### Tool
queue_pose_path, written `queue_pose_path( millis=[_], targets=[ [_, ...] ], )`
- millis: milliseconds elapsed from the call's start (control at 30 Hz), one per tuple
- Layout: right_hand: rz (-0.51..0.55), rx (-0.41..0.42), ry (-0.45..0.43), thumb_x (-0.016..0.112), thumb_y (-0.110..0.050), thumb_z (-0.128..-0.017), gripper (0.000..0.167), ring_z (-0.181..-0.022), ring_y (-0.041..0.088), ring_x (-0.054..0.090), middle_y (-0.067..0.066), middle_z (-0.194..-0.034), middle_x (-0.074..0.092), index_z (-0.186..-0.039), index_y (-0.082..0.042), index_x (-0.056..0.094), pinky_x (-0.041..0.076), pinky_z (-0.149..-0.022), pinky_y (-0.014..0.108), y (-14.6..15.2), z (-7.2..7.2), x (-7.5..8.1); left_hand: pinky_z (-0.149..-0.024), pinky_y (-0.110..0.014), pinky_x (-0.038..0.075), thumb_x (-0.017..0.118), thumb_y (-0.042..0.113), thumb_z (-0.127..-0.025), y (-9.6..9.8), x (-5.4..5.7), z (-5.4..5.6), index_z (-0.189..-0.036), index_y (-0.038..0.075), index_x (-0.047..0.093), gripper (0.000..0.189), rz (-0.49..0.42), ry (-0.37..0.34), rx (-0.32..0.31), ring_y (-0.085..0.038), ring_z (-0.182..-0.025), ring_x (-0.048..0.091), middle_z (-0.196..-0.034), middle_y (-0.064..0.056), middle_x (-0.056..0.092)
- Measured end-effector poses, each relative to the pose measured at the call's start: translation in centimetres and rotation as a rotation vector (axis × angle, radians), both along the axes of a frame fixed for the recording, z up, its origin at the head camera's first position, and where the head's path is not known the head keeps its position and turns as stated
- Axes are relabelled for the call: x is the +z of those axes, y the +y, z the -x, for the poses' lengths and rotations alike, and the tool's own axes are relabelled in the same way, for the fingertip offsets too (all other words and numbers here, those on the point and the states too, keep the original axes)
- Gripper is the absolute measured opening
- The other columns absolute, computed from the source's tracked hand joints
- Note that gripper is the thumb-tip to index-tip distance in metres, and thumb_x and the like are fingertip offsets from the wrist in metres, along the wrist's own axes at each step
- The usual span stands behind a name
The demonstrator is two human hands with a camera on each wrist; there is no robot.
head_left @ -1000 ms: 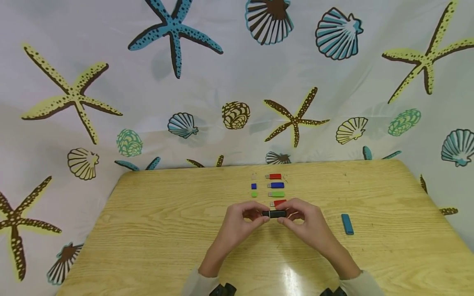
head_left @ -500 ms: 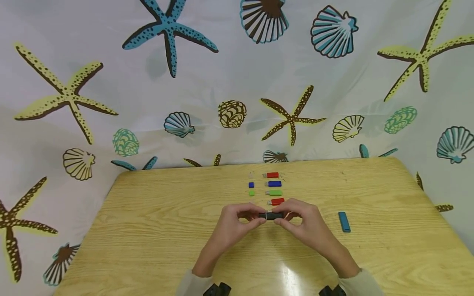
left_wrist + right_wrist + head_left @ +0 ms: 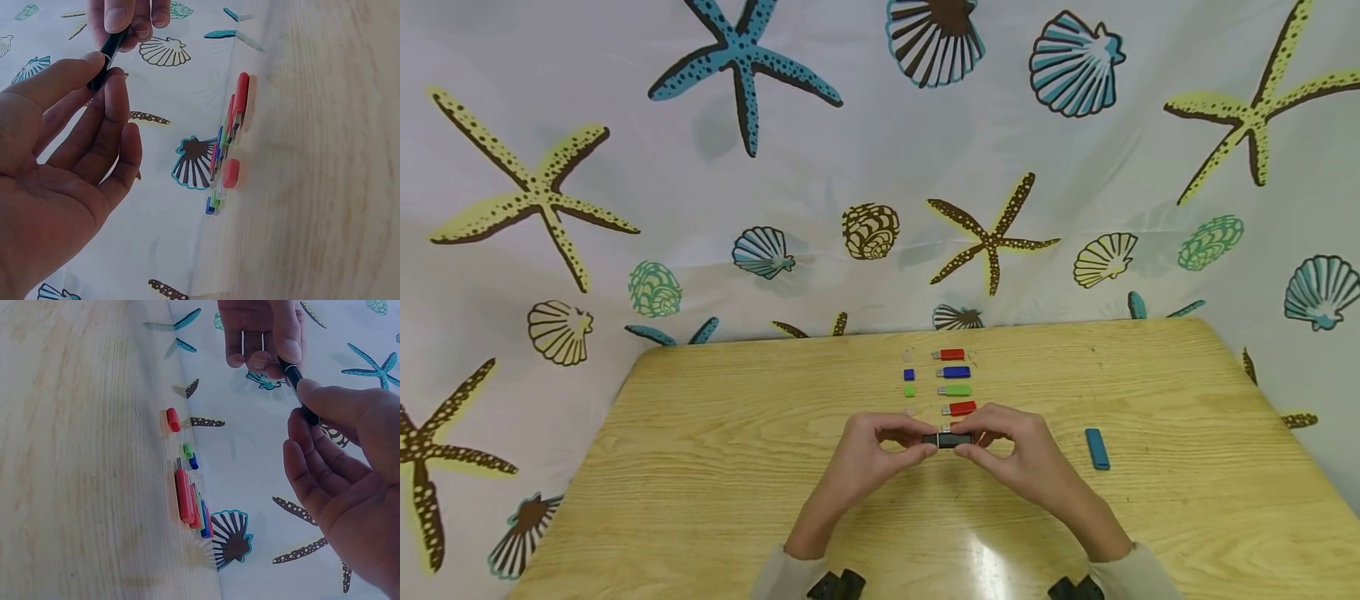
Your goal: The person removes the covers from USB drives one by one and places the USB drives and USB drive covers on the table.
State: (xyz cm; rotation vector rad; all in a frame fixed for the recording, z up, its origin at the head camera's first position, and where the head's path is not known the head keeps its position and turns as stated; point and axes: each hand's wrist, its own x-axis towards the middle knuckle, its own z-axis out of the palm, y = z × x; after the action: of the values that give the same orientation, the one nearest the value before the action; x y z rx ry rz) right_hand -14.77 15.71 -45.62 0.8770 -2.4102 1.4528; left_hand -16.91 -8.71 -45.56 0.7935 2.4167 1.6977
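Both hands hold a black USB flash drive just above the table, lying level across the head view. A thin pale line marks the seam near its left part. My left hand pinches the left end between thumb and fingertips. The thumb and fingers of my right hand pinch the right end. In the left wrist view the pale seam on the black drive shows beside the left thumb. Any connector inside the drive is hidden.
Beyond the hands lie a red drive, a blue drive, a green drive and another red drive. Left of them are small caps, including a blue cap. A teal drive lies to the right on the wooden table.
Both hands have drawn slightly nearer the person with the black USB flash drive, uncovering a bit more of the row behind. The head view shifted slightly. Their grip looks the same.
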Motion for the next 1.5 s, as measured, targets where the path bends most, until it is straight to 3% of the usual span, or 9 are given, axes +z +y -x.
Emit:
queue_pose_path(
  millis=[533,733,967,1300,1500],
  targets=[
    [0.007,0.011,0.016,0.080,-0.011,-0.091,0.021,-0.083,0.008,0.067,-0.007,-0.100,0.072,-0.111,-0.016,0.078,0.060,-0.074,0.030,0.1,0.1,-0.1,-0.083,-0.044,0.060,0.081,0.015,-0.091,-0.3,0.4,0.0,-0.105,0.013,0.082,0.014,0.013,0.011,-0.013,-0.013,-0.085,0.072,-0.100,-0.001,0.077],
    [0.010,0.007,0.013,0.080,-0.011,-0.091,0.021,-0.082,0.008,0.067,-0.006,-0.099,0.073,-0.110,-0.017,0.078,0.059,-0.075,0.030,0.1,0.1,0.0,-0.084,-0.044,0.059,0.081,0.015,-0.090,-0.3,0.5,0.0,-0.104,0.013,0.082,0.014,0.016,0.013,-0.009,-0.012,-0.086,0.072,-0.099,0.003,0.077],
    [0.014,0.006,0.015,0.080,-0.010,-0.090,0.020,-0.082,0.008,0.067,-0.009,-0.099,0.072,-0.110,-0.014,0.078,0.060,-0.075,0.030,0.0,-0.1,0.2,-0.085,-0.055,0.058,0.082,0.013,-0.090,-0.4,0.7,0.0,-0.104,0.010,0.082,0.014,0.002,0.007,-0.015,-0.013,-0.086,0.072,-0.098,0.000,0.077],
    [0.024,0.008,0.021,0.080,-0.010,-0.090,0.021,-0.082,0.008,0.067,-0.009,-0.100,0.072,-0.110,-0.015,0.078,0.060,-0.077,0.031,0.1,-0.1,0.5,-0.086,-0.054,0.058,0.083,0.014,-0.089,-0.5,1.1,0.0,-0.103,0.010,0.082,0.015,0.016,0.027,-0.017,-0.014,-0.086,0.073,-0.098,-0.002,0.078],
    [0.030,0.015,0.041,0.081,-0.007,-0.089,0.022,-0.082,0.008,0.067,-0.007,-0.100,0.072,-0.110,-0.014,0.078,0.060,-0.076,0.032,0.1,-0.3,0.8,-0.086,-0.053,0.058,0.083,0.011,-0.088,-0.4,1.6,-0.2,-0.102,0.012,0.083,0.014,0.010,0.029,-0.019,-0.012,-0.086,0.072,-0.096,0.002,0.078]
  ],
)
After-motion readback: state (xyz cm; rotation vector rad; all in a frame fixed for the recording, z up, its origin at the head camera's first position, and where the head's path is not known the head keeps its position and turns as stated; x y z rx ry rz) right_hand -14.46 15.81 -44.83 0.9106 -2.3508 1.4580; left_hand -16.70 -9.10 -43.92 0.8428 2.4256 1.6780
